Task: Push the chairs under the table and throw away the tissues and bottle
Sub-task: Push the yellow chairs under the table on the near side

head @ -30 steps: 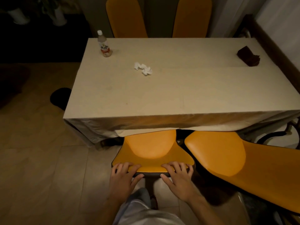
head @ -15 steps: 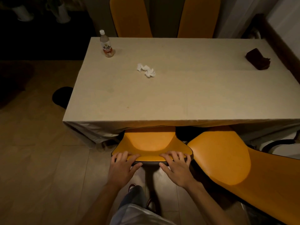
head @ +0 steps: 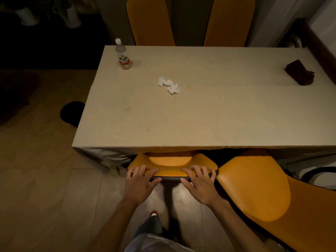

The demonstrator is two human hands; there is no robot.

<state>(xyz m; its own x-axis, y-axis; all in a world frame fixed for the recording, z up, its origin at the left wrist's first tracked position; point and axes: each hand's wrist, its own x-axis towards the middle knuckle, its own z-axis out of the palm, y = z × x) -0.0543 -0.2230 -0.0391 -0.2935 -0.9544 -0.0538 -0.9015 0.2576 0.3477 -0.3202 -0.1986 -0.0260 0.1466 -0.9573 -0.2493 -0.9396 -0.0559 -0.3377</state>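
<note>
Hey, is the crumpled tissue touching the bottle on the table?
Apart. The head view shows the tissue lying nearer the table's middle, with a clear stretch of bare tablecloth between it and the bottle standing near the far left corner.

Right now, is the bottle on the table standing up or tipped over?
Upright. The bottle stands on its base near the table's far left corner, white cap on top.

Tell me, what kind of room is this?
Probably a dining room in someone's home. A long table under a cloth has orange chairs on both sides: two at the far side and two nearer, and both hands hold the back of one. A drink bottle stands on top.
</note>
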